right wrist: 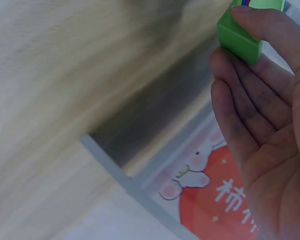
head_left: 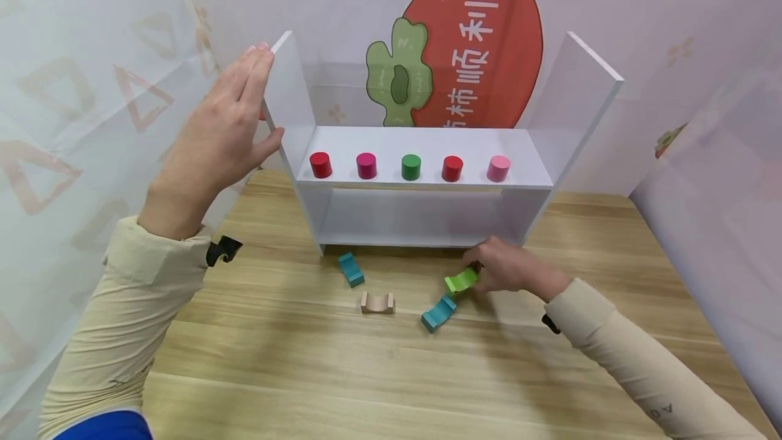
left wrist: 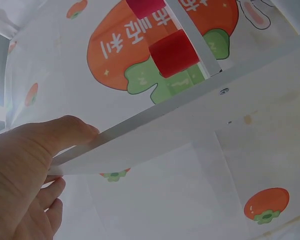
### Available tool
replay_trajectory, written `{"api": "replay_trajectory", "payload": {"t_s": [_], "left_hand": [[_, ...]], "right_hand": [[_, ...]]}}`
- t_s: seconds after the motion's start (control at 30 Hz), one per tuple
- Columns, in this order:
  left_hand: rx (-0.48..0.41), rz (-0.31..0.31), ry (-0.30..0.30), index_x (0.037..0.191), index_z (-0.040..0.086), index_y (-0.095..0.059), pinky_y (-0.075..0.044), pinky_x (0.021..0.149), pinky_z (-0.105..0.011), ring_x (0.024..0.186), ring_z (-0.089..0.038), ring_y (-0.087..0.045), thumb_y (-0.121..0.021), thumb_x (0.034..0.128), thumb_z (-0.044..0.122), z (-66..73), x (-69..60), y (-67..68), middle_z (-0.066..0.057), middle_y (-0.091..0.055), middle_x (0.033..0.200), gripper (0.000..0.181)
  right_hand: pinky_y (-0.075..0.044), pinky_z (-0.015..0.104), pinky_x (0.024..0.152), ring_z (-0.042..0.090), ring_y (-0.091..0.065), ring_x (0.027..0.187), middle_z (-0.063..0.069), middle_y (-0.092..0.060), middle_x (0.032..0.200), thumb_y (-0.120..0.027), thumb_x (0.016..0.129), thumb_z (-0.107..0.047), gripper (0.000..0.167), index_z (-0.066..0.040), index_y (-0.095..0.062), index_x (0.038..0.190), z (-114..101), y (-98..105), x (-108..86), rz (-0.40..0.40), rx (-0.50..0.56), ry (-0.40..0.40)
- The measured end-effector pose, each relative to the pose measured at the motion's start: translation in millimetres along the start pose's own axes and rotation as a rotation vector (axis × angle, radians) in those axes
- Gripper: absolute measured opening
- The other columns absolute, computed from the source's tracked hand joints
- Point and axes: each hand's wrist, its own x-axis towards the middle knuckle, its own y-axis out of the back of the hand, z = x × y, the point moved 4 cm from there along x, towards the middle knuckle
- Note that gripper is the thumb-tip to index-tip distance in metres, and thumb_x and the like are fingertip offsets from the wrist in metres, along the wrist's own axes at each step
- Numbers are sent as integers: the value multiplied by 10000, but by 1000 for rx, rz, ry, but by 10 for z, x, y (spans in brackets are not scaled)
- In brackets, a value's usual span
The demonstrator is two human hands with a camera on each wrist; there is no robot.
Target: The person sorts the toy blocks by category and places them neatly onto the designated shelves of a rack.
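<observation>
My left hand (head_left: 222, 127) grips the upper left side panel of a white shelf (head_left: 421, 216); in the left wrist view the thumb of that hand (left wrist: 27, 165) lies along the panel's edge. Low at the shelf's right front, my right hand (head_left: 504, 265) pinches a light green curved block (head_left: 461, 280), which the right wrist view shows between thumb and fingers of the hand (right wrist: 270, 105). A teal curved block (head_left: 438, 314) lies just below it on the table. Another teal block (head_left: 351, 269) and a wooden one (head_left: 377, 303) lie further left.
On the middle board stand several cylinders: a red one (head_left: 320, 165) at the left, then magenta (head_left: 366, 166), green (head_left: 411, 167), red (head_left: 452, 168) and pink (head_left: 498, 168). The right side panel (head_left: 574, 100) rises above the board. Printed cloth (head_left: 342, 32) hangs behind the wooden table (head_left: 305, 372).
</observation>
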Motion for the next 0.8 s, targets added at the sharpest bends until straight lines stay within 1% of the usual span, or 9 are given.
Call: {"api": "replay_trajectory", "payload": {"t_s": [0.07,0.2,0.4,0.47,0.6,0.67,0.8], "left_hand": [[6,4,-3,1626,-68,-269,-227,1369,-399,1604,-397,-305,-753,875,-24,2,3,7,-248,-340,1693,895],[7,6,-4,1627,-63,-271,-226,1369,-393,1606,-389,-305,-759,872,-22,7,5,17,-245,-348,1691,900],[7,1,-3,1627,-62,-269,-222,1370,-390,1606,-389,-304,-755,873,-22,6,5,15,-246,-351,1687,898],[5,-2,-2,1628,-61,-270,-222,1370,-391,1606,-389,-305,-754,872,-22,5,5,14,-247,-354,1686,898],[4,-6,-4,1628,-63,-270,-216,1372,-391,1606,-391,-305,-748,872,-23,6,5,12,-250,-353,1686,896],[4,-6,-3,1628,-64,-269,-215,1373,-392,1606,-391,-304,-747,872,-24,6,4,13,-250,-351,1687,895],[8,-3,-3,1625,-66,-271,-218,1372,-395,1604,-393,-307,-748,872,-24,8,1,14,-248,-351,1687,893]], "right_hand": [[-596,184,683,133,-685,770,-18,-783,925,-872,783,-72,249,-76,-808,1024,-26,58,29,30,4,23],[-588,166,671,114,-664,737,-32,-765,887,-885,793,-98,216,-79,-805,993,-96,148,113,70,11,35],[-576,190,645,131,-642,714,-28,-746,861,-868,820,-109,161,-88,-803,965,-254,235,302,88,23,24],[-608,203,675,105,-650,724,-24,-760,883,-867,828,-118,171,-90,-808,986,-304,247,374,87,19,10],[-667,255,782,87,-686,767,-11,-787,939,-884,842,-163,231,-90,-813,1049,-398,258,538,85,9,-21],[-676,284,814,108,-702,794,3,-791,957,-883,850,-178,248,-85,-811,1068,-447,263,631,93,11,-29],[-674,308,834,173,-727,849,24,-786,975,-871,865,-188,261,-70,-802,1087,-537,259,814,122,31,-42]]}}
